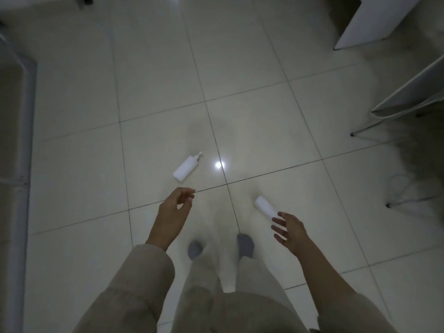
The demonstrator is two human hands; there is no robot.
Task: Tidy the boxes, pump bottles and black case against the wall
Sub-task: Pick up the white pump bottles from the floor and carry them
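Note:
A white pump bottle [187, 167] lies on its side on the tiled floor, pump pointing up and to the right. A second white bottle [265, 208] lies on the floor to the right; its near end is hidden behind my right hand [289, 229]. That hand reaches toward it with spread fingers, and I cannot tell whether the fingers touch it. My left hand [176, 207] hovers just below the first bottle, fingers loosely curled, holding nothing. No boxes or black case are in view.
My feet in grey socks [245, 245] stand below the hands. White furniture [374, 20] is at the top right, with a thin-legged stand [408, 97] at the right edge. A wall or door frame [21, 140] runs down the left.

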